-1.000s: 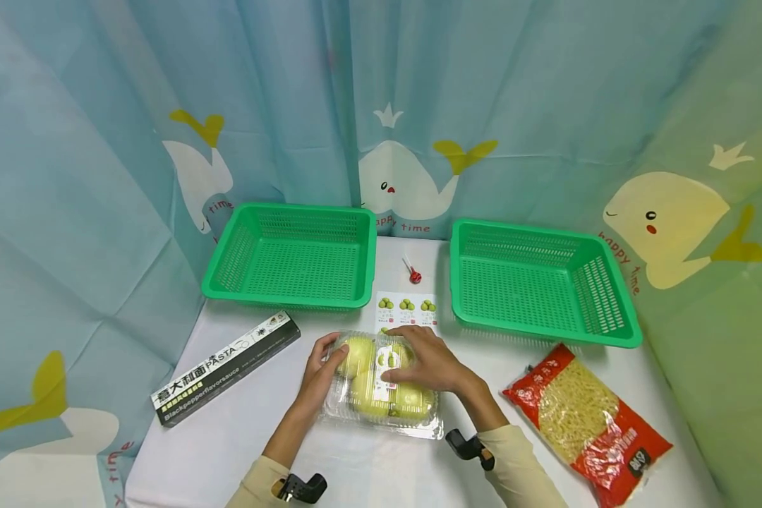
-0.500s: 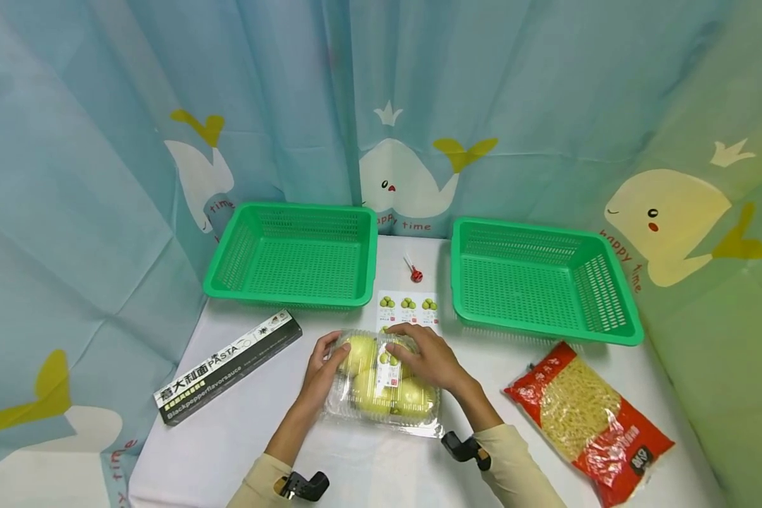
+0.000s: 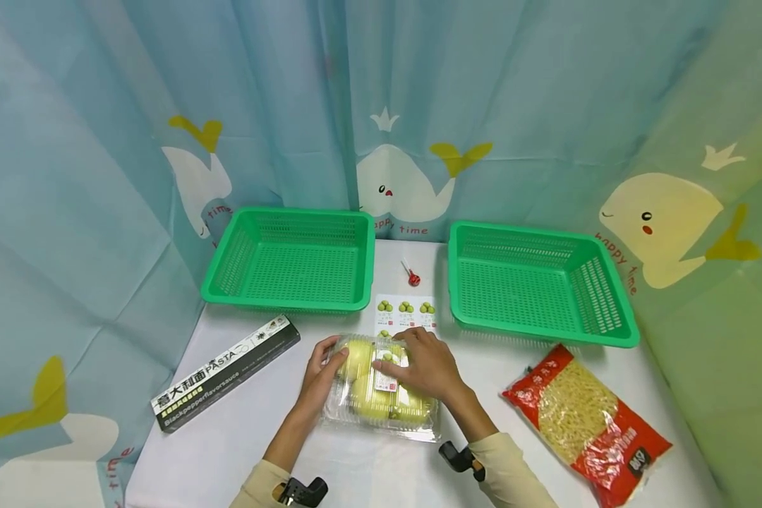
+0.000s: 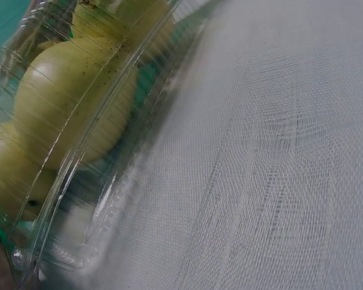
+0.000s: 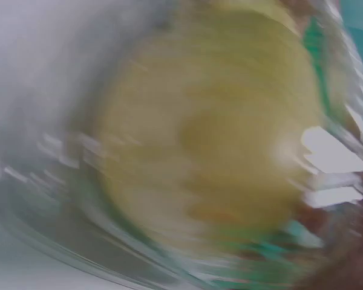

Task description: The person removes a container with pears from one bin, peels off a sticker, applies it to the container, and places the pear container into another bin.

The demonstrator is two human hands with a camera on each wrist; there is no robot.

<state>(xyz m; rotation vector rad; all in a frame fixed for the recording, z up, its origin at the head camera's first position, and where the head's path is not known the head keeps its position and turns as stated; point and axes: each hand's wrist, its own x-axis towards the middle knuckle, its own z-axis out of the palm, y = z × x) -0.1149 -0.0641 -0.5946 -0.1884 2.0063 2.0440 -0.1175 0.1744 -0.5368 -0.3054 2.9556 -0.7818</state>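
Note:
A clear plastic clamshell box point(image 3: 339, 413) of several pale yellow-green round fruits point(image 3: 371, 396) sits on the table in the head view. My left hand point(image 3: 319, 377) holds its left side, thumb on the lid. Over the right part of the lid lies my right hand point(image 3: 428, 363); its thumb presses on a white sticker point(image 3: 386, 383) printed with green fruit, and its other fingers reach the box's far edge. The left wrist view shows the fruits close up through the ribbed plastic wall point(image 4: 78, 163). In the right wrist view a fruit point(image 5: 199, 133) is blurred.
Behind the box lies a sticker sheet point(image 3: 406, 315), then a red lollipop point(image 3: 413, 279). Two green baskets stand at the back, one left point(image 3: 305, 305) and one right point(image 3: 546, 331). A pasta box point(image 3: 225, 374) lies left, a red pasta bag point(image 3: 587, 423) right.
My right thumb has slid up and back down along the sticker, now near its middle. The left hand and the clamshell box have stayed almost in place.

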